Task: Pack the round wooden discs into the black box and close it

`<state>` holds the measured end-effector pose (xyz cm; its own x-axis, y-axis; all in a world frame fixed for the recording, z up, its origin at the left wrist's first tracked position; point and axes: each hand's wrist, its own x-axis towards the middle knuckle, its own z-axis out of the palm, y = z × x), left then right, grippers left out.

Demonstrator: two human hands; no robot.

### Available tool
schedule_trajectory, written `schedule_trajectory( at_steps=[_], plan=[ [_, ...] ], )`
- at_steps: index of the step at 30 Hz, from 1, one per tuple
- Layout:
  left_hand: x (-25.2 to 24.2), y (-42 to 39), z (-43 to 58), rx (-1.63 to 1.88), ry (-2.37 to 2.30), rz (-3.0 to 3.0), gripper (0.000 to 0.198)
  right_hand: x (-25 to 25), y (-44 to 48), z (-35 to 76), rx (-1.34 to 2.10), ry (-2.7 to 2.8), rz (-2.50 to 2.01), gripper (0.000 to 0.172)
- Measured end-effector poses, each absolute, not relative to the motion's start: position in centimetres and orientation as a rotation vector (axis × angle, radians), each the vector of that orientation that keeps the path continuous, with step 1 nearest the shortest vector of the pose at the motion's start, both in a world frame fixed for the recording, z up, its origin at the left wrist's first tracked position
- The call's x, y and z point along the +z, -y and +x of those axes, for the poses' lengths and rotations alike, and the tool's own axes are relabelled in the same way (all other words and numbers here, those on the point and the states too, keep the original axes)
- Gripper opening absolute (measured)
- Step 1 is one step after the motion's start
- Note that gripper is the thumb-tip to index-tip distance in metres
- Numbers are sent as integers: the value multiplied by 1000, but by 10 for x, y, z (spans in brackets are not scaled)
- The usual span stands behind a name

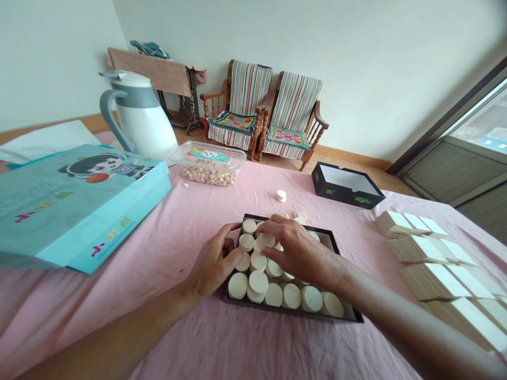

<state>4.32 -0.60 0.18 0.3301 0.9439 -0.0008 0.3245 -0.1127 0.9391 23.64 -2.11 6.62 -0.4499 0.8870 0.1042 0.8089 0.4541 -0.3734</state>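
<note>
Presently | cream discs (292,296) packed in a black tray (291,312) on a pink-clothed counter (166,295) | left hand (216,262) curled at tray's left edge, grip unclear | right hand (295,248) splayed over discs, grip loose, unclenched | nearby: stacked cream blocks (431,279), black box (346,184)

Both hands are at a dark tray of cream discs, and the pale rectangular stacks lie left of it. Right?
No: the pale rectangular stacks lie right of the dark tray, as the head view shows. The left hand and right hand are at the cream discs, as you said.
</note>
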Motion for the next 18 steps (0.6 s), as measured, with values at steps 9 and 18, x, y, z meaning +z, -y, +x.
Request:
schedule_trajectory(
  at_steps=[9,18],
  plan=[
    [6,7,44,823,-1182,1620,48,75,12,260,293,2289,-1396,13],
    [8,7,44,810,-1187,1636,48,80,15,298,234,2214,-1544,19]
  ],
)
